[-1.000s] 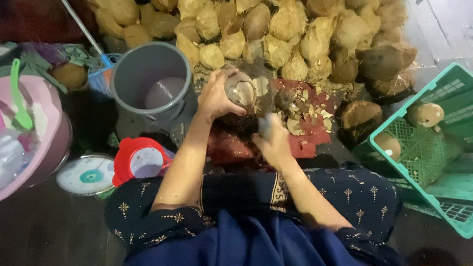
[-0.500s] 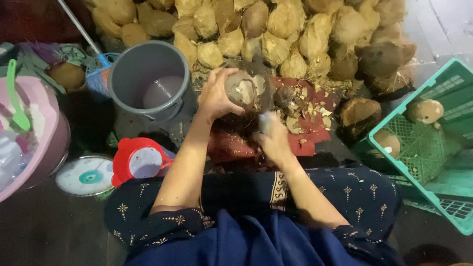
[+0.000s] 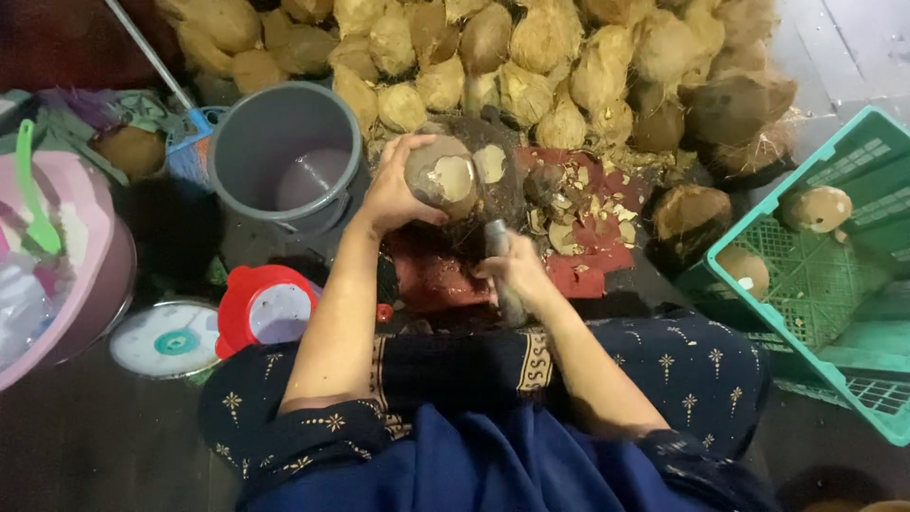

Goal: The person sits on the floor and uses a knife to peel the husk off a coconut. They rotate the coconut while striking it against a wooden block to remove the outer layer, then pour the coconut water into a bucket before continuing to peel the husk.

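coconut: partly husked coconut [image 3: 442, 176], round, brown shell with a pale patch where the skin is chipped off; held up just above the dark chopping block [image 3: 493, 190]
left hand: left hand [image 3: 393, 190] wrapped around the coconut's left side, fingers closed on it
right hand: right hand [image 3: 517, 270] clamped on the grey handle of a tool [image 3: 500, 251]; blade end hidden against the block, can't tell its shape
hands: apart, right one lower and nearer the body
block area: pale shell chips [image 3: 578, 204] scattered over a red mat [image 3: 588, 265], right of the block
behind: pile of husked coconuts [image 3: 531, 57] along the top edge
left of coconut: grey bucket [image 3: 284, 156], some liquid at the bottom
further left: pink basin [image 3: 66, 275] with a green utensil; red-rimmed scale [image 3: 261, 308] and round white lid [image 3: 166, 341] on the floor
right: green plastic crate [image 3: 825, 275] holding two peeled coconuts [image 3: 820, 209]; dark coconut [image 3: 687, 213] just beside the crate
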